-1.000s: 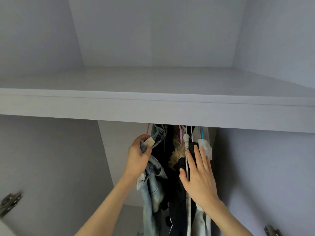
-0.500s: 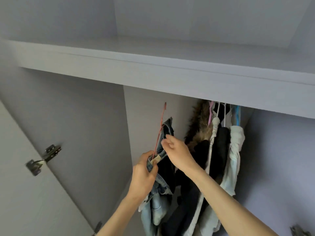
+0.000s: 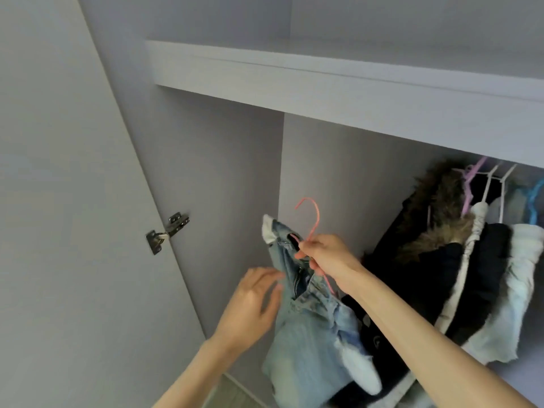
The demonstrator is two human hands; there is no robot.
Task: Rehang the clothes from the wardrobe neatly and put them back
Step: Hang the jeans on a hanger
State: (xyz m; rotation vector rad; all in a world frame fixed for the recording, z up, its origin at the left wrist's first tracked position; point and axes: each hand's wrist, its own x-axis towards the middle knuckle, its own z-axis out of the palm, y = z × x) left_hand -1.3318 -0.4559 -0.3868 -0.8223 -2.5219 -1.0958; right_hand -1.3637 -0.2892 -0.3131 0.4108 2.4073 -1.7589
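Observation:
A pair of light blue jeans [image 3: 306, 343] hangs crumpled on a pink wire hanger [image 3: 315, 219], which is off the rail and out in front of the wardrobe's back wall. My right hand [image 3: 325, 254] grips the hanger just below its hook, at the jeans' waistband. Fingers spread and relaxed, my left hand [image 3: 253, 301] touches the left side of the jeans near the zip. Further right, a dark coat with a fur collar [image 3: 435, 231] and a white garment [image 3: 518, 293] hang under the shelf.
The grey wardrobe shelf [image 3: 323, 83] runs overhead. An open door with a metal hinge [image 3: 167, 235] stands at the left. Purple, white and blue hangers [image 3: 477, 187] crowd the rail at the far right.
The pink hanger with the jeans has come off the rail and moved down and left. My right hand took over the hanger; my left hand let go and now touches the jeans.

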